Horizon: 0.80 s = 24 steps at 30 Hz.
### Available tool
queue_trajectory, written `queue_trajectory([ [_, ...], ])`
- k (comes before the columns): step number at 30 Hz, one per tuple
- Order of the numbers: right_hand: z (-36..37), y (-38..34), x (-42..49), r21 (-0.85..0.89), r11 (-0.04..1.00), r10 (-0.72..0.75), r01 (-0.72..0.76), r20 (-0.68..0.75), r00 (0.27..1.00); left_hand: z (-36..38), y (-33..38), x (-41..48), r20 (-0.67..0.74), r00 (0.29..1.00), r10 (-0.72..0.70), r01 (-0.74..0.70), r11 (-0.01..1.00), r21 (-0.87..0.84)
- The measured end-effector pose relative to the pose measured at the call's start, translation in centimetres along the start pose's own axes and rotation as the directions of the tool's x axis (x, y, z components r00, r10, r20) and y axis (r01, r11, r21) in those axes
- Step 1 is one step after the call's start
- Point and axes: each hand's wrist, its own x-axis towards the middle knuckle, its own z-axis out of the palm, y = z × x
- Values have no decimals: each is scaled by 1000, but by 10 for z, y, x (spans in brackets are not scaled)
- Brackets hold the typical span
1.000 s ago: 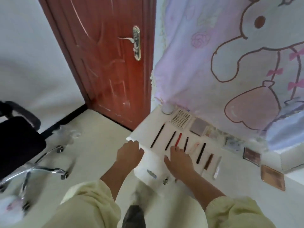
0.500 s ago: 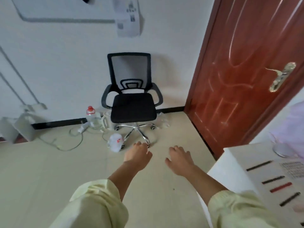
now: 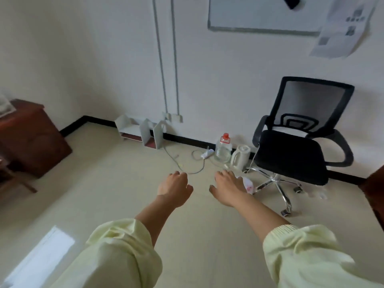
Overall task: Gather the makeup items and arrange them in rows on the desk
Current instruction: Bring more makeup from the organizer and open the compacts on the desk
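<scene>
Hands out over floor, left hand and right hand apart, fingers relaxed, empty, office chair beyond

blk chair, pale yellow sleeves, red-cap bottle

- The left hand and right hand hang side by side over bare floor, with a gap between them.
- To the left, the floor runs open as far as a wooden cabinet.
- Ahead, a cable lies loose on the floor; a bottle and a kettle stand near the wall.
- An office chair blocks the right side, with its chrome base near the right hand.
- A white rack stands by the wall, well apart.
</scene>
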Motion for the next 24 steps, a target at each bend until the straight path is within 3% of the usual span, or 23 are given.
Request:
queue_trajectory([
  [8,-14,-196,127,-14,967,-252,253,25,967,-66,-197,32,-90,948,-304,297,952,-79],
  [24,-48,-529,419,-117,773,-620,623,62,782,-188,-523,199,-241,745,-622,612,781,-126],
])
